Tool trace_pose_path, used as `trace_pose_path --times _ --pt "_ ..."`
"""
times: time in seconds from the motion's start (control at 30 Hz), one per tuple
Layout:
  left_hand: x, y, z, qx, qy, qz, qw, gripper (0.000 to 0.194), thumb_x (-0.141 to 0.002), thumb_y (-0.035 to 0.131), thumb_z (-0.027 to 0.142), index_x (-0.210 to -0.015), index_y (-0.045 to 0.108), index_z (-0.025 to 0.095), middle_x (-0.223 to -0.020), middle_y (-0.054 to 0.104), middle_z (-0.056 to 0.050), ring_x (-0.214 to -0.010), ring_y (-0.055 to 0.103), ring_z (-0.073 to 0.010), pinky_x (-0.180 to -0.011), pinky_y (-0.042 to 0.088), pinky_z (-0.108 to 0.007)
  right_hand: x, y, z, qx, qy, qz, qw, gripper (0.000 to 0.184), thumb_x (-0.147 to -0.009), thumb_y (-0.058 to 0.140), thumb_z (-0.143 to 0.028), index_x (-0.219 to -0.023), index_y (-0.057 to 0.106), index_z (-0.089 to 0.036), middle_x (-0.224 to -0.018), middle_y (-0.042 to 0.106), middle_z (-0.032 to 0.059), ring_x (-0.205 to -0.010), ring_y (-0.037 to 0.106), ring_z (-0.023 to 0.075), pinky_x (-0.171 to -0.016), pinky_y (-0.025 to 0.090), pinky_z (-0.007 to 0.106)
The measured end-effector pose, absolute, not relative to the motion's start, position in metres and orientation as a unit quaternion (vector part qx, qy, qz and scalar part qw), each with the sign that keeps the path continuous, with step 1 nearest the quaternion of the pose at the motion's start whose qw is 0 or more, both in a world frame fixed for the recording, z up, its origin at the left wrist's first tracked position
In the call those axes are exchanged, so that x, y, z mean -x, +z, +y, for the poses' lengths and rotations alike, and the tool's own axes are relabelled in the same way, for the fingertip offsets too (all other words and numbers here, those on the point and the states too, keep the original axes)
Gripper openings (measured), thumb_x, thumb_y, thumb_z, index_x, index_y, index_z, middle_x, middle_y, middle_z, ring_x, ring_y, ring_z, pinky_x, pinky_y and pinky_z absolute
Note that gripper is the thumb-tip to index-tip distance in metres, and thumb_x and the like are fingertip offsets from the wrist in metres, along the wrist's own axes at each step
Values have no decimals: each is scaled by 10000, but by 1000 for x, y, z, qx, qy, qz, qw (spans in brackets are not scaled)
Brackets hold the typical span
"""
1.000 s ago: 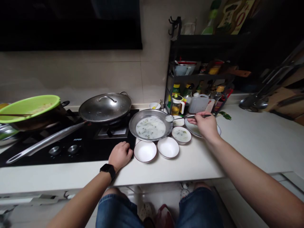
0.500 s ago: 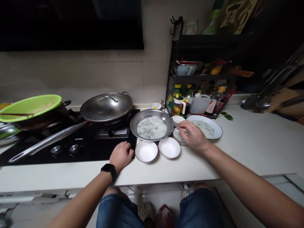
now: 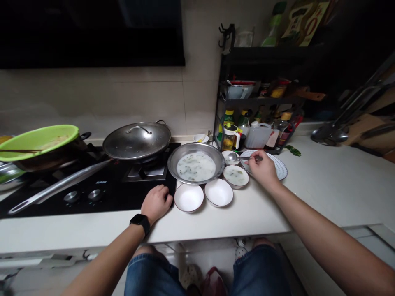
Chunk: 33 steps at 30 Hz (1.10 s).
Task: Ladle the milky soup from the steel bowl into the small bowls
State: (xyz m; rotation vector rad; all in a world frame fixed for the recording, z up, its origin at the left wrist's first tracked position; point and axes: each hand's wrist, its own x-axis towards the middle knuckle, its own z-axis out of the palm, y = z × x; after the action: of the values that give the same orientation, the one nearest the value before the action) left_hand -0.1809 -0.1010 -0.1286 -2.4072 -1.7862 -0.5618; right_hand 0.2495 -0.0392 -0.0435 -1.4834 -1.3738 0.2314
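Note:
My right hand (image 3: pixel 263 166) is closed on the handle of a metal spoon (image 3: pixel 233 157), above the patterned plate (image 3: pixel 281 167). The spoon's bowl hangs over a small white bowl (image 3: pixel 227 153) at the back. Just left of that hand, a small bowl of milky soup with green bits (image 3: pixel 236 176) sits on the counter. A wide steel basin (image 3: pixel 171 164) holds more of this soup. In front of it stand two white bowls with nothing in them, a left one (image 3: pixel 189 198) and a right one (image 3: pixel 219 192). My left hand (image 3: pixel 157 203), fingers curled, rests at the cooktop's edge.
A lidded wok (image 3: pixel 137 142) sits on the cooktop (image 3: pixel 120 201), its long handle reaching toward the front left. Further left is a green colander (image 3: pixel 58 131) over a dark pot. A black rack (image 3: pixel 218 119) with bottles stands behind the plate.
My right hand has moved right with the spoon, away from the small soup bowl, which is now uncovered. The left hand stays at the cooktop's edge.

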Motion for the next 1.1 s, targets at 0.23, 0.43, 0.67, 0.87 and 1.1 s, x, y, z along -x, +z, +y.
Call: trace_pose_path --times 0.23,0.43,0.67,0.87,1.1 --pt "181 -129 -102 787 -182 -588 44 199 -913 514 215 -718 542 247 -831 629 -71 -855 606 -246 -831 480 -379 -258 -53 -21 615 232 -422 623 238 -738 704 -307 -860 500 -300 -641 715 30 -670 793 330 -616 658 469" --pt "182 -129 -101 788 -178 -587 46 209 -921 510 222 -715 534 250 -829 622 -71 -855 602 -250 -832 477 -381 -269 -51 -12 577 236 -383 682 297 -747 725 -338 -838 443 -323 -656 693 5 -699 817 326 -632 708 483" --pt "182 -130 -101 789 -187 -584 47 205 -917 507 226 -714 521 253 -820 617 -69 -839 594 -250 -817 464 -386 -267 -25 -21 555 254 -358 707 328 -745 770 -288 -860 462 -290 -635 651 -27 -684 821 288 -632 720 402" --pt "182 -130 -100 789 -187 -584 44 206 -923 505 230 -718 516 250 -830 623 -70 -847 597 -247 -820 464 -390 -251 -5 -30 553 273 -365 698 253 -763 718 -170 -861 504 -262 -646 678 -9 -673 820 247 -632 712 328" --pt "181 -129 -101 787 -189 -586 39 201 -915 506 220 -715 518 247 -829 629 -72 -847 596 -246 -826 467 -394 -211 -21 -33 540 337 -414 650 283 -789 765 -254 -897 504 -255 -655 683 -20 -680 813 227 -621 691 304"
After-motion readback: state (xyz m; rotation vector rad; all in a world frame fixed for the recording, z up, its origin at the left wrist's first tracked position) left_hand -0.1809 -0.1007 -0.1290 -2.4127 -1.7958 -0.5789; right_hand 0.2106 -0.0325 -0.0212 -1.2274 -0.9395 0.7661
